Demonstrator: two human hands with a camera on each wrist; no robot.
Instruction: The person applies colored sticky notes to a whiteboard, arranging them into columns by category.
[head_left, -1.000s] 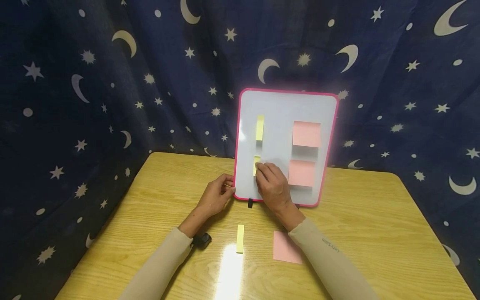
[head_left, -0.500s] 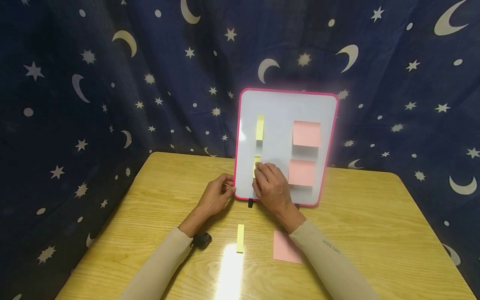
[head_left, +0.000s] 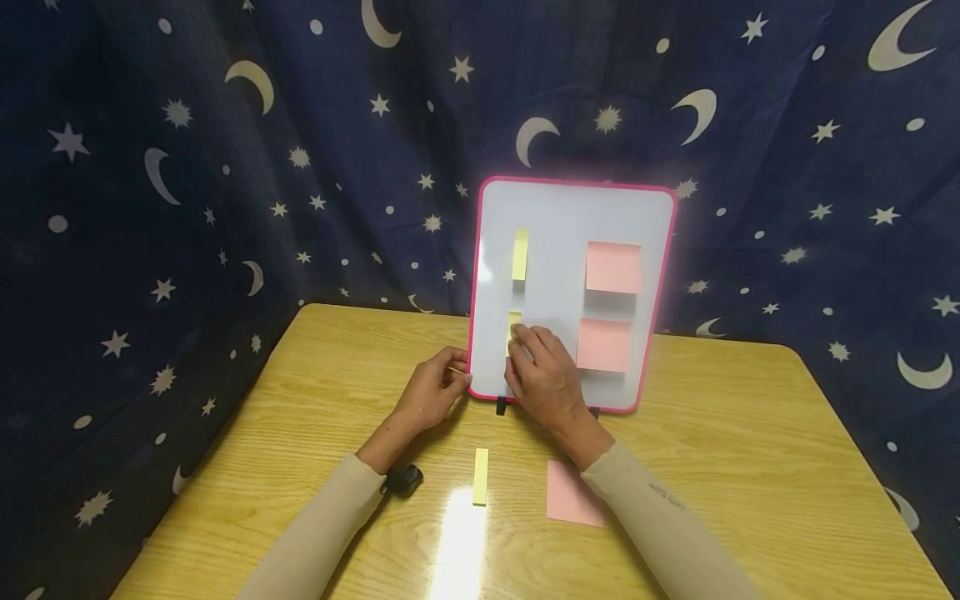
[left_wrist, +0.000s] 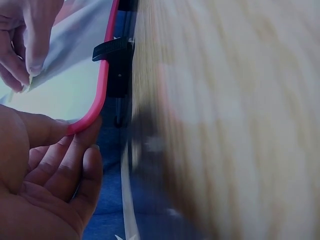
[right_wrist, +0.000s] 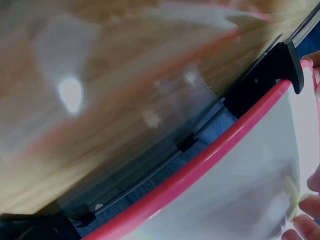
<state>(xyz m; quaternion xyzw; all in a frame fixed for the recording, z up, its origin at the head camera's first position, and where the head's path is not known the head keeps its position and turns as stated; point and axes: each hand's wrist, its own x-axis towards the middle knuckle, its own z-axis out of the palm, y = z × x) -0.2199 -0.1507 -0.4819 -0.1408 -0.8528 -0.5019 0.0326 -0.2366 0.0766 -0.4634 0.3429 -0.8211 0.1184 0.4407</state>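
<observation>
A white dry-erase board [head_left: 555,217] with a pink rim stands upright on a black stand [head_left: 501,407]. My left hand [head_left: 431,390] grips its lower left corner, thumb in front and fingers behind, as the left wrist view shows. My right hand [head_left: 546,375] pinches the lower yellow sticky note [head_left: 513,318] on the board, covering much of it; the note's edge [left_wrist: 30,82] shows between thumb and fingers in the left wrist view. Above it hangs another narrow yellow note [head_left: 520,255]. Two pink sticky notes, one upper [head_left: 613,268] and one lower [head_left: 603,346], are stuck on the right side.
On the wooden table [head_left: 750,467] lie a yellow strip of sticky notes [head_left: 481,477] and a pink sticky note or pad [head_left: 572,493], partly under the right sleeve. A black device [head_left: 405,481] sits at the left wrist. A dark curtain with moons and stars [head_left: 337,167] hangs behind.
The right thumb and fingers have shifted slightly at the lower yellow note, with the thumb now showing at the lower left. The left hand and the board have stayed put.
</observation>
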